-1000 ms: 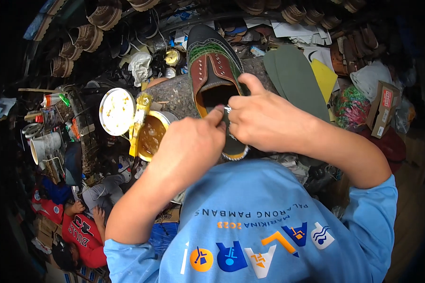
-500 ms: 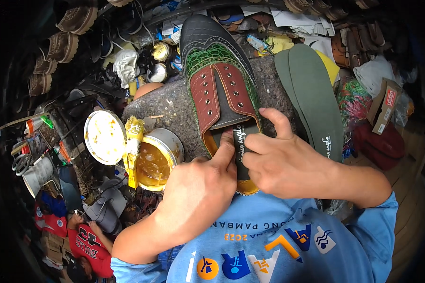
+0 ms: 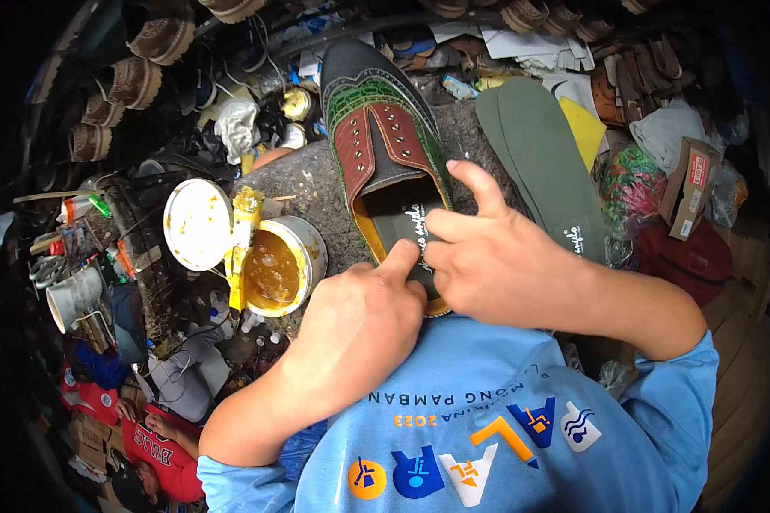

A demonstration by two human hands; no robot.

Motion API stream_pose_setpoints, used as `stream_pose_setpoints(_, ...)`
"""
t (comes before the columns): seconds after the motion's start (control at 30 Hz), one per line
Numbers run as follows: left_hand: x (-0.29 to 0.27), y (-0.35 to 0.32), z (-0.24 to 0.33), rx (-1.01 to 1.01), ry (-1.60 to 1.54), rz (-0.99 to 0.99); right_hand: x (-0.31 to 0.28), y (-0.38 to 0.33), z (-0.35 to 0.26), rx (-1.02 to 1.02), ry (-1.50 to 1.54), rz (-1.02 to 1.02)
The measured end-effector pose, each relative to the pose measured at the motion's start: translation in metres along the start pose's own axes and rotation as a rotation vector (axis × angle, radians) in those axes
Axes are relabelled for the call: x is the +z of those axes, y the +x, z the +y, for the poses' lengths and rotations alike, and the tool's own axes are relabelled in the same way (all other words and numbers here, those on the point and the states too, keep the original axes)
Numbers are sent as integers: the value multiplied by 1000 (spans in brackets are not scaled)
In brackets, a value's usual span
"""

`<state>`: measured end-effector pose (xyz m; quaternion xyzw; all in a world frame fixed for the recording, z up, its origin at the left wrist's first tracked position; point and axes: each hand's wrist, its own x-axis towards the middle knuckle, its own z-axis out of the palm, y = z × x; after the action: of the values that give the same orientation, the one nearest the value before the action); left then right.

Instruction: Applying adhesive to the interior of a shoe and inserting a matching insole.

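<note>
A lace-less brogue shoe [image 3: 392,141] with a black toe, green textured band and reddish-brown eyelet panels points away from me, its heel against my shirt. Inside lies a dark insole [image 3: 390,224] with white lettering. My left hand [image 3: 364,316] is closed around the left side of the heel, its index fingertip pressing on the insole. My right hand [image 3: 509,261] closes over the right side of the opening, fingers curled inside and index finger raised off the shoe. Both thumbs are hidden. Two loose grey-green insoles [image 3: 535,162] lie right of the shoe.
Left of the shoe stands an open can of amber glue [image 3: 275,269], with a yellow brush [image 3: 245,248] across its rim and a smeared lid [image 3: 197,224] beside it. Under the shoe is a rough grey block [image 3: 304,179]. A person in red [image 3: 158,445] sits at lower left.
My left index finger has drawn back from deep in the shoe toward the heel. My right hand stays at the opening. The shoe and surroundings have shifted slightly in view.
</note>
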<state>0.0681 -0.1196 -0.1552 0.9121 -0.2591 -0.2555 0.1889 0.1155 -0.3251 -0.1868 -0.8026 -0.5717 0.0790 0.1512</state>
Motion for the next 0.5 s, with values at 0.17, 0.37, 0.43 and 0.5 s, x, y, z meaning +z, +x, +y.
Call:
stream_pose_setpoints(0.17, -31, -3, -6, 120, 181, 79, 1, 3, -38, 119, -33, -32)
stream_pose_setpoints(0.37, -26, 46, -10, 248, 320, -30, 16, 8, -55, 239, 30, -74)
stream_pose_setpoints(0.43, -24, 64, -10, 48, 293, -408, 18, 7, -57, 227, -5, -57)
stream_pose_setpoints(0.5, -24, 78, -11, 97, 332, -519, 21, 7, -58, 232, -17, -47)
